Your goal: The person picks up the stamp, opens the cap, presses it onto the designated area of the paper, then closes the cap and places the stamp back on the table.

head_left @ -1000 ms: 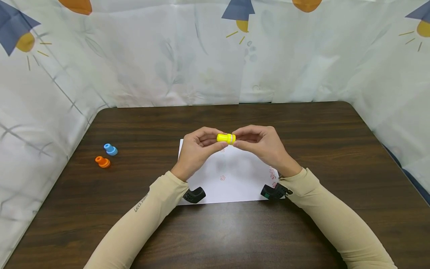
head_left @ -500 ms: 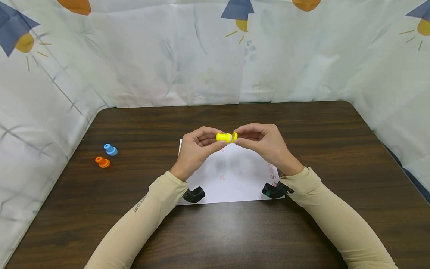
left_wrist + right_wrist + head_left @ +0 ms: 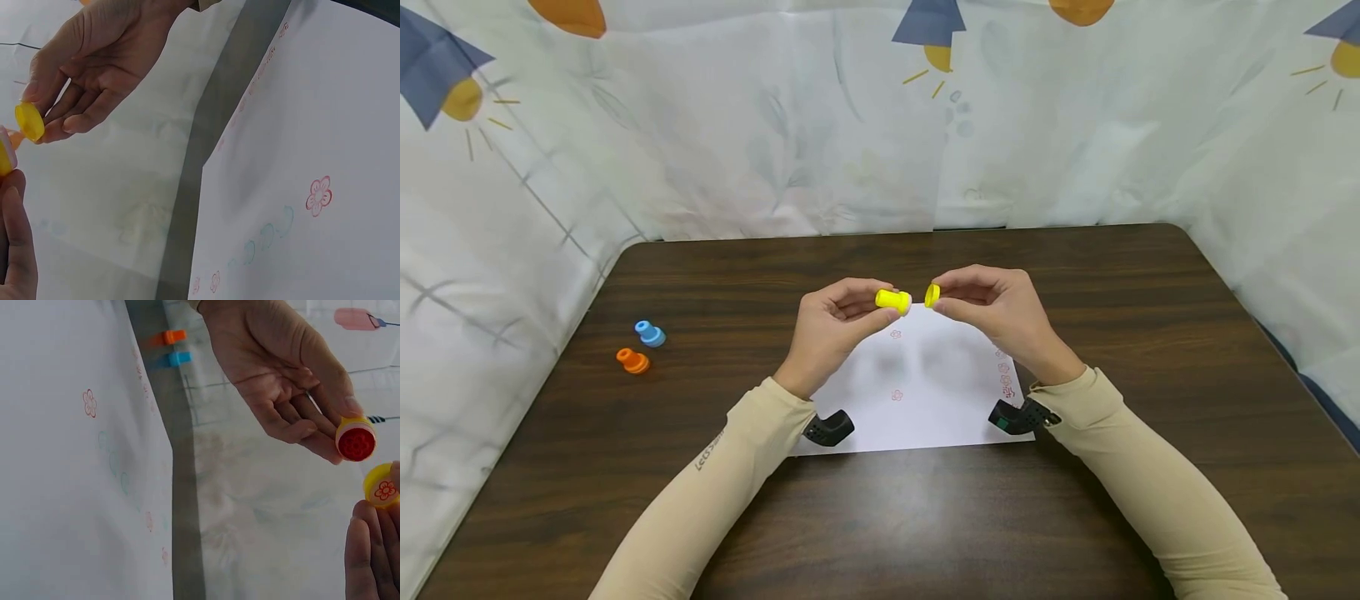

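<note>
I see the left hand (image 3: 829,332) pinching the yellow stamp (image 3: 892,301) and the right hand (image 3: 1000,312) pinching a yellow cap (image 3: 932,295) just apart from it, above the white paper's (image 3: 925,417) far edge. Orange stamp (image 3: 633,362) and blue stamp (image 3: 651,334) stand leftward on the tabletop (image 3: 925,533).

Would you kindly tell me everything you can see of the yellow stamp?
The yellow stamp, apparently smooth plastic, has a cylindrical body, a pale rim and a round, flower-patterned red face. It is uncapped and held roughly sideways in midair, pinched in the left grip, its red face turned toward the separate yellow cap.
</note>
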### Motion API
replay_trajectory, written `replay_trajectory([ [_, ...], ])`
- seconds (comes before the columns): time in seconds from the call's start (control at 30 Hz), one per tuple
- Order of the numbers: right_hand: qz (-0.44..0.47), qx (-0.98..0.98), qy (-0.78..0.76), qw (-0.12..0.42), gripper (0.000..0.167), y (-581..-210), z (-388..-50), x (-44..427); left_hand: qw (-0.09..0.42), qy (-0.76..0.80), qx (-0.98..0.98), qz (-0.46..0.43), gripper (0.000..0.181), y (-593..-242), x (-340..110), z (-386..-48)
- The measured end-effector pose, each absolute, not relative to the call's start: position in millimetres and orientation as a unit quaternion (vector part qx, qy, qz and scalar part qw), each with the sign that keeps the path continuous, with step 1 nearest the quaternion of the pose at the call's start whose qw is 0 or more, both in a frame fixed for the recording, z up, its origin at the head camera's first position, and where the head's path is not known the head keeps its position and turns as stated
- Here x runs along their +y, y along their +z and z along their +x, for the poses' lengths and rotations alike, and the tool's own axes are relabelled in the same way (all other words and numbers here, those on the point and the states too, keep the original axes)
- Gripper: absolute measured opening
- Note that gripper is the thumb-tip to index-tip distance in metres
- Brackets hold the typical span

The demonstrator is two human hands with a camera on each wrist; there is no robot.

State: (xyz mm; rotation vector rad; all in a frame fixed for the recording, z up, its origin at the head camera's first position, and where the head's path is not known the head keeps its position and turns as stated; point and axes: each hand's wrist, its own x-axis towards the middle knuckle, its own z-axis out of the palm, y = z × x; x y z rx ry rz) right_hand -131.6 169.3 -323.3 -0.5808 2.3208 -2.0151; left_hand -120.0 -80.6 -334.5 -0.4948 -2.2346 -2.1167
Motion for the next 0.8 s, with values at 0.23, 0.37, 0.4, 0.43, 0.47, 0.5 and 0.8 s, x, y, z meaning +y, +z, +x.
replay_trajectory([
  [0.23, -0.173, 0.749, -0.639, -0.010, 0.027, -318.9, -134.1, 174.5, -0.002, -0.659, -0.739, -0.139, 0.033, -336.5, -86.1, -119.8],
  [0.37, -0.171, 0.748, -0.640, -0.021, 0.026, -313.4, -136.7, 177.8, -0.012, -0.653, -0.745, -0.134, 0.033, -338.8, -88.1, -119.7],
  [0.4, -0.171, 0.747, -0.642, -0.026, 0.026, -311.8, -137.4, 178.7, -0.017, -0.651, -0.747, -0.135, 0.033, -339.7, -88.2, -119.5],
  [0.43, -0.172, 0.746, -0.643, -0.029, 0.026, -310.2, -138.0, 179.6, -0.021, -0.647, -0.749, -0.138, 0.032, -340.7, -88.1, -119.4],
  [0.47, -0.172, 0.745, -0.644, -0.034, 0.026, -308.7, -138.6, 180.6, -0.026, -0.642, -0.753, -0.142, 0.032, -341.6, -87.8, -119.2],
  [0.5, -0.173, 0.743, -0.645, -0.038, 0.026, -307.2, -139.3, 181.6, -0.031, -0.637, -0.756, -0.148, 0.031, -342.4, -87.4, -118.7],
  [0.8, -0.180, 0.695, -0.695, -0.042, 0.023, -297.8, -144.4, 186.9, -0.056, -0.580, -0.795, -0.172, 0.026, -348.5, -88.5, -112.4],
])
